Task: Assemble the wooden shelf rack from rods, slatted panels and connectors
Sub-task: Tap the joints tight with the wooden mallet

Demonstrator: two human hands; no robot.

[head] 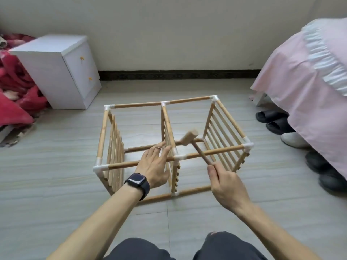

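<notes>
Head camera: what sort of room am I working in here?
Most likely a bedroom: a bed with a pink cover on the right, a white bedside cabinet on the left beside a red blanket, and slippers tucked under the bed's edge.

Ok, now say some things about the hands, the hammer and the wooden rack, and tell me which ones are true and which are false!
1. The right hand holds a wooden hammer. True.
2. The left hand grips the hammer too. False: its fingers are straight, at the near top rod of the rack.
3. The rack has three slatted panels. True.
4. The cabinet on the floor is black. False: it is white.
5. A watch is on the left wrist. True.
6. The hammer's head lies on the floor. False: it is held up above the rack.
</notes>
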